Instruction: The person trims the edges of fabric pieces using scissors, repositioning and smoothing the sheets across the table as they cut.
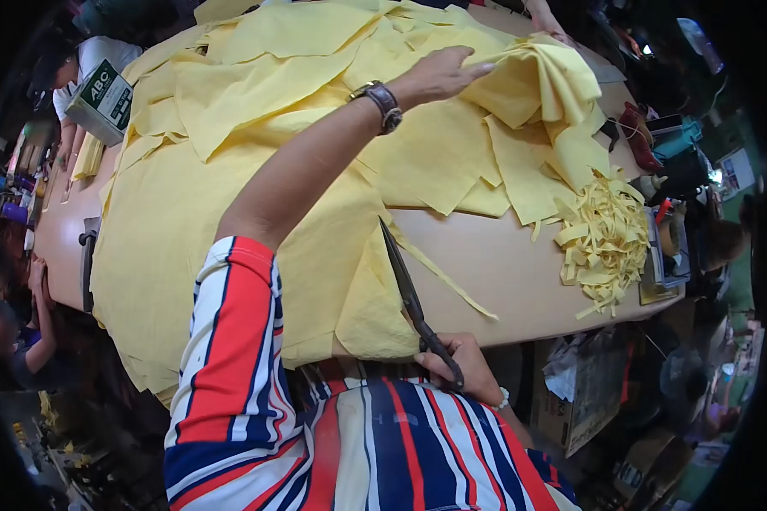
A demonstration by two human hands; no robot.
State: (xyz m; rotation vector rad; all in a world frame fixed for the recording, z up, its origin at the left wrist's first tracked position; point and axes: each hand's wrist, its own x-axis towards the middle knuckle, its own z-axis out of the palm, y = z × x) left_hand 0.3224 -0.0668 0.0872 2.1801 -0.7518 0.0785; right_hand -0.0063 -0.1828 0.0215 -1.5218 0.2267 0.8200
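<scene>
My left hand (441, 75) reaches over the table with its fingers stretched out and apart. Its fingertips are at the edge of a bunched, folded piece of yellow cloth (562, 81); whether they touch it I cannot make out. Near my body, my right hand (467, 368) is closed around the handles of large dark scissors (411, 298). The blades point away from me, beside a cut corner of yellow cloth (375, 311). A narrow yellow strip (447, 281) lies to the right of the blades. Wide yellow sheets (222, 230) are spread under my left arm.
A heap of yellow scraps (605, 238) sits at the table's right end, beside a grey tray (669, 247). At the left, a person in white is behind a green-and-white ABC box (102, 102). Another person's hand (547, 19) shows at the far edge. A cardboard box (575, 400) stands below.
</scene>
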